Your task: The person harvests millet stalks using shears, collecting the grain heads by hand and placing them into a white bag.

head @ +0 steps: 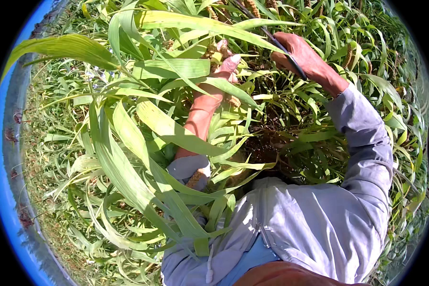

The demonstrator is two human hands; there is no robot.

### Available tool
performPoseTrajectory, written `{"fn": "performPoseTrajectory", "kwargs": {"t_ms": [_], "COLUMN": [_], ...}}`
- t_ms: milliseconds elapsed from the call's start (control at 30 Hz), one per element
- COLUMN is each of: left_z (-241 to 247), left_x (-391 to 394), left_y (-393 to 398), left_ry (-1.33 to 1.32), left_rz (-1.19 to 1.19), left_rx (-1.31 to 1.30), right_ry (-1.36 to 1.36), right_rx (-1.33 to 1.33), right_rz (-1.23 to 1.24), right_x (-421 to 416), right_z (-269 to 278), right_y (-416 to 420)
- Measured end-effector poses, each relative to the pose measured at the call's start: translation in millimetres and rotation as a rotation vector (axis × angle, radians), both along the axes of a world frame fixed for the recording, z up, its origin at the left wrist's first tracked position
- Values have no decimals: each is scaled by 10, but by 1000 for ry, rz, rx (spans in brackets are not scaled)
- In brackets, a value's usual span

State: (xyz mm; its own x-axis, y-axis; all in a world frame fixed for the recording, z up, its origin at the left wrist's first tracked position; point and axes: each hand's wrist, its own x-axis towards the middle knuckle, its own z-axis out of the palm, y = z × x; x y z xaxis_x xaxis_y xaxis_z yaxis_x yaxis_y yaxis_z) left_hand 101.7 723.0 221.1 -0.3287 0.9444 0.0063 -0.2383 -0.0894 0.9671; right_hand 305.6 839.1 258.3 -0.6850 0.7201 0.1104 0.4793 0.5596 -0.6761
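Observation:
My left hand point(226, 69) is closed around a bunch of millet seed heads point(211, 53), with the thumb on the near side. Broad green leaves cross over the wrist and hide part of the grip. Below that hand hangs another tan seed head point(233, 101). To the right, my right hand point(300, 50) grips a long, thin, dark tool point(297, 67), possibly a sickle. Its butt sticks out by the wrist and the rest slants up and left to the top edge. A leaf covers part of the tool, so its far end cannot be made out.
Long arching leaves point(125, 168) hang in front of my left sleeve and chest. Several more brown seed heads point(252, 8) stand along the top. Shaded soil with dry stalks point(268, 146) shows between my arms. Dense plants point(375, 39) surround me on both sides.

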Motion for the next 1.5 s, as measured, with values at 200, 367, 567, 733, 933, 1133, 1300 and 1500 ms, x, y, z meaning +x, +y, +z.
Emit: {"fn": "performPoseTrajectory", "kwargs": {"t_ms": [200, 367, 567, 733, 933, 1133, 1300, 1500], "left_z": [72, 76, 20, 228, -123, 37, -194, -386], "left_x": [-167, -282, -410, -376, -921, -616, -785, -901], "left_y": [205, 343, 117, 42, -391, -731, -873, -1023], "left_ry": [-13, -55, -168, -204, 73, 661, 382, 244], "left_rz": [349, 426, 275, 106, -117, -149, -163, 395], "left_rx": [107, 153, -22, 152, -194, -270, -75, -103], "right_ry": [113, -39, -82, -49, -16, -44, -11, -146], "right_rx": [-144, -88, -99, -127, -284, -498, -534, -479], "right_rz": [-9, 133, 286, 367, 435, 459, 591, 580], "right_x": [-321, -561, -832, -833, -819, -432, -611, -1136], "right_z": [272, 337, 351, 454, 175, -305, -290, -231], "right_y": [-21, 218, 169, 245, 143, 343, 315, 267]}}
